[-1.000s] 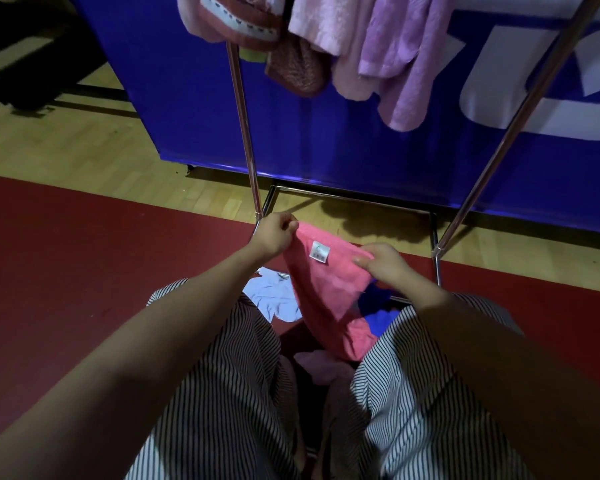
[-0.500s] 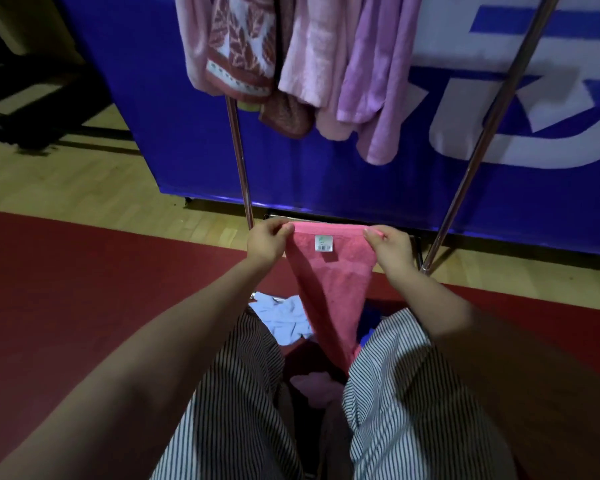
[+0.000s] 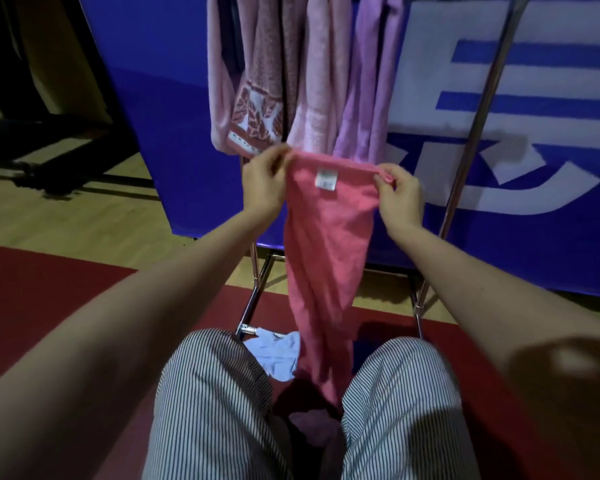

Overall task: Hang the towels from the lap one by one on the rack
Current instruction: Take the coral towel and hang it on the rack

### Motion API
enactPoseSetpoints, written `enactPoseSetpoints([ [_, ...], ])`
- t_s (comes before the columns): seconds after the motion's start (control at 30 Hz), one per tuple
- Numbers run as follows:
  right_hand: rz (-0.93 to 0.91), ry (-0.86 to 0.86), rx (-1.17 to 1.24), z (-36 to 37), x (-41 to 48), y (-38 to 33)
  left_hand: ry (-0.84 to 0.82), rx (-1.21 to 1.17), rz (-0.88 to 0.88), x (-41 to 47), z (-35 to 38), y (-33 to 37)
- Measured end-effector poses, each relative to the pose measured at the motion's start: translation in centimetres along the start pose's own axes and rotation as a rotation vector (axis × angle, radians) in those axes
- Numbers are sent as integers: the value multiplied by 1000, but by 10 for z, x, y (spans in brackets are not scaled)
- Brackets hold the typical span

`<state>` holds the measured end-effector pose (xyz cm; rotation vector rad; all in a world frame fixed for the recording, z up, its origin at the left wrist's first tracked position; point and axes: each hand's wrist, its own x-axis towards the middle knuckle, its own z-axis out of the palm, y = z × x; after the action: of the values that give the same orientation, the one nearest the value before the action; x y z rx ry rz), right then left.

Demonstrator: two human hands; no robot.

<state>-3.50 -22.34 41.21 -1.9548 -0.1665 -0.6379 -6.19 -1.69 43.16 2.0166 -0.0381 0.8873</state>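
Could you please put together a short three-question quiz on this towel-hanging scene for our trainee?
1. True or false: the left hand and right hand both pinch the top edge of the pink towel.
2. The white label sits: A) near the towel's top edge; B) at its bottom end; C) on a sleeve.
3. Fill in: the cloth beside the left knee is light ____.
Key: 1 true; 2 A; 3 blue.

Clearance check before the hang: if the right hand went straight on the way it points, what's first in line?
Likely the lilac towel hanging on the rack, up-left of the right hand, which pinches the pink towel by its corner. Depth unclear; it might pass in front.
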Motion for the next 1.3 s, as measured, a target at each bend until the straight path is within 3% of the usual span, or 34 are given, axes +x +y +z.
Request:
enactPoseSetpoints([
  [0.1,19,-154,-130,-14,1,6,-220,166,33,1,-8,-5],
  [0.2,50,-76,50,-17,13,-11,-102,25,59,21,-12,9],
  [0.27,60,-73,93,-18,24,-21,-169,78,53,32,-14,15],
  [0.43,66,-132,48,-20,32,-29,-214,83,2,50,-21,18],
  [0.53,141,-148,-34,-16,33,-30,-253,250,-11,45,-17,27],
  [0.67,289,-165,-131,2,17,-34,-202,342,-197,28,-4,21],
  [0.8,436,-214,-182,24,-3,-40,-167,293,-302,-4,20,24],
  [1.1,634,-151,251,50,-32,-43,-42,-184,-373,-53,47,25],
  [1.3,775,-199,412,47,-38,-43,-189,-322,-386,-61,47,14],
])
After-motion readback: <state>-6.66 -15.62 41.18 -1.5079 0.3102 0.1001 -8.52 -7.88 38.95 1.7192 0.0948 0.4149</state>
